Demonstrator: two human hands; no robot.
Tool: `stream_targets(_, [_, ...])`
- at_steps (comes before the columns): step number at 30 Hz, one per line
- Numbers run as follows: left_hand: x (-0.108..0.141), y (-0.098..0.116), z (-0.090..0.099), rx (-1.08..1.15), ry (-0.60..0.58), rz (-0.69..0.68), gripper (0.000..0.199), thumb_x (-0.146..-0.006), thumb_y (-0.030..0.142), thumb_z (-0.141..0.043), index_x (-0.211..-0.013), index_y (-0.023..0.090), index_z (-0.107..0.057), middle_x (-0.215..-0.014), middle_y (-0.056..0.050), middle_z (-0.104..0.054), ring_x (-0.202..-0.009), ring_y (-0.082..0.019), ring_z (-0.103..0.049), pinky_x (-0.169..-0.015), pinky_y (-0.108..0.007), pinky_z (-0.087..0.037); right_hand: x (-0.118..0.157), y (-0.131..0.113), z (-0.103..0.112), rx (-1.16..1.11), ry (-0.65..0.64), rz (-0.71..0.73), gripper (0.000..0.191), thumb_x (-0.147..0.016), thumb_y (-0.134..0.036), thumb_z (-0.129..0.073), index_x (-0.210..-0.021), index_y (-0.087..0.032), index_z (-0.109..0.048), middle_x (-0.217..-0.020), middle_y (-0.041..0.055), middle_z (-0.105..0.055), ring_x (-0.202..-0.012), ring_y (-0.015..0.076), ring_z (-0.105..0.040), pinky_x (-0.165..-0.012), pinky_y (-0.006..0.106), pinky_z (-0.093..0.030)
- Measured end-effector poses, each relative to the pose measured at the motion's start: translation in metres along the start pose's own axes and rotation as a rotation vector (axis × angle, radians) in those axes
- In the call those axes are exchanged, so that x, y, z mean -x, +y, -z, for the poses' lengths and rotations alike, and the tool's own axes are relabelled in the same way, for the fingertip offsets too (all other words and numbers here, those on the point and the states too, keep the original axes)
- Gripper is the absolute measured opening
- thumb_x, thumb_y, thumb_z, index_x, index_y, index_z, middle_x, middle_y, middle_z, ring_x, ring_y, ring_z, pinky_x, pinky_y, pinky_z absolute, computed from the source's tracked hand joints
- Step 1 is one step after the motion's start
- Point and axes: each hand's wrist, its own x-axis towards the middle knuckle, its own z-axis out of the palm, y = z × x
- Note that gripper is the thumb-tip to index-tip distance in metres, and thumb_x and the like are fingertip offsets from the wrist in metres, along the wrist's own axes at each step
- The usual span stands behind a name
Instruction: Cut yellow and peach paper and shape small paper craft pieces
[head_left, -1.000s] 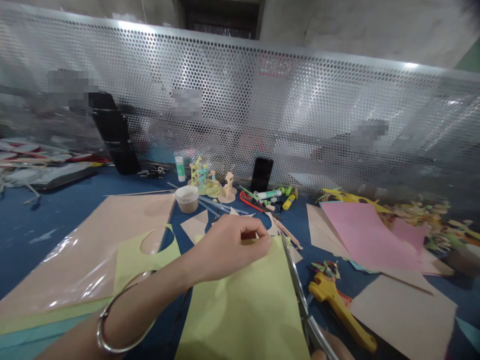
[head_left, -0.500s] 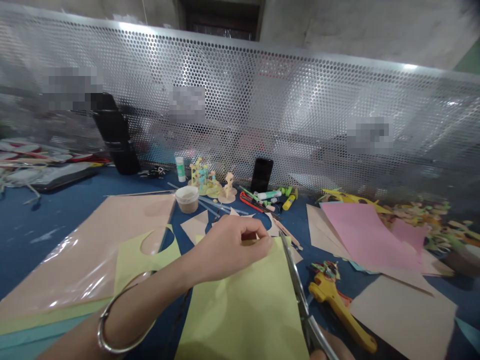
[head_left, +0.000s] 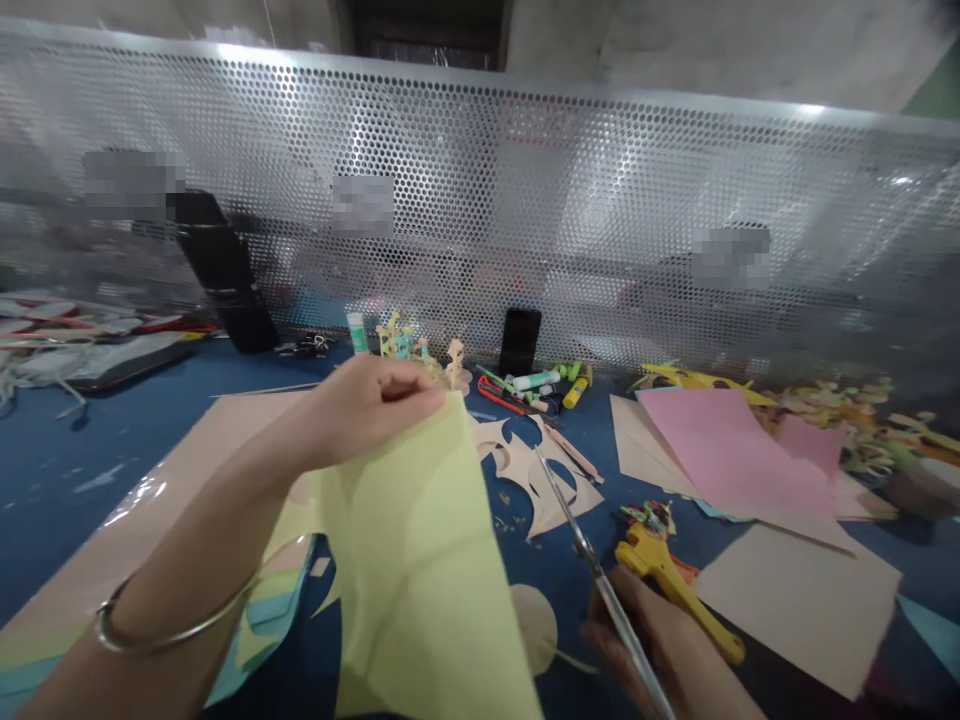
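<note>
Yellow paper [head_left: 427, 570] is pinched in the left hand's [head_left: 367, 410] closed fingers; scissors [head_left: 592, 565] are gripped by the right's [head_left: 645, 640] curled fingers.

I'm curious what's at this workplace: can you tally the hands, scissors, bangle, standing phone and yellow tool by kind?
Bare left hand and bare right hand: 2
Silver metal scissors: 1
Silver metal bangle: 1
Black rectangular phone: 1
Yellow curved-handle tool: 1
Total: 6
</note>
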Motion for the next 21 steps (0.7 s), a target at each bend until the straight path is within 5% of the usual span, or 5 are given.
stream_targets(5, [0.012, -0.011, 0.033, 0.163, -0.006, 0.037, 0.031, -0.080, 0.044, -0.059, -0.064, 0.018, -0.061, -0.054, 0.003, -0.055, -0.044, -0.007, -0.050, -0.041, -0.015, -0.034, -0.010, 0.004, 0.012, 0.373, -0.028, -0.063, 0.017, -0.077, -0.039, -0.057, -0.079, -0.022, -0.055, -0.071, 0.0062, -0.067, -0.062, 0.0250, -0.062, -0.057, 0.032, -0.040])
stream_targets(9, [0.001, -0.020, 0.058, -0.124, 0.096, 0.048, 0.039, -0.086, 0.050, -0.046, -0.080, 0.016, -0.064, -0.054, 0.003, -0.056, -0.041, -0.008, -0.047, -0.040, -0.017, -0.033, -0.006, 0.002, 0.014, 0.527, -0.103, -0.005, 0.012, -0.078, -0.027, -0.054, -0.088, -0.022, -0.059, -0.084, 0.0066, -0.068, -0.072, 0.0268, -0.064, -0.062, 0.034, -0.041])
stream_targets(12, [-0.024, -0.017, 0.064, -0.289, 0.067, 0.017, 0.040, -0.086, 0.049, -0.047, -0.087, 0.014, -0.067, -0.072, -0.001, -0.067, -0.060, -0.012, -0.057, -0.053, -0.020, -0.041, -0.003, 0.000, 0.014, 0.516, -0.145, 0.090, 0.013, -0.076, -0.020, -0.054, -0.087, -0.023, -0.060, -0.089, 0.0042, -0.066, -0.080, 0.0262, -0.063, -0.067, 0.036, -0.042])
stream_targets(17, [-0.075, -0.020, 0.026, -0.564, -0.116, -0.074, 0.033, -0.083, 0.046, -0.055, -0.077, 0.018, -0.072, -0.073, -0.002, -0.070, -0.062, -0.014, -0.059, -0.056, -0.023, -0.040, 0.002, -0.002, 0.004, 0.465, -0.267, 0.294, 0.026, -0.067, -0.011, -0.061, -0.091, -0.022, -0.061, -0.098, 0.0036, -0.064, -0.089, 0.0237, -0.060, -0.077, 0.035, -0.044])
stream_targets(21, [-0.103, -0.036, -0.020, -0.722, -0.156, -0.157, 0.027, -0.088, 0.040, -0.056, -0.093, 0.016, -0.066, -0.087, -0.004, -0.068, -0.075, -0.017, -0.062, -0.069, -0.033, -0.049, 0.006, 0.001, -0.022, 0.587, -0.313, 0.554, 0.023, -0.066, -0.020, -0.074, -0.087, -0.021, -0.063, -0.089, 0.0017, -0.066, -0.078, 0.0214, -0.062, -0.064, 0.030, -0.044])
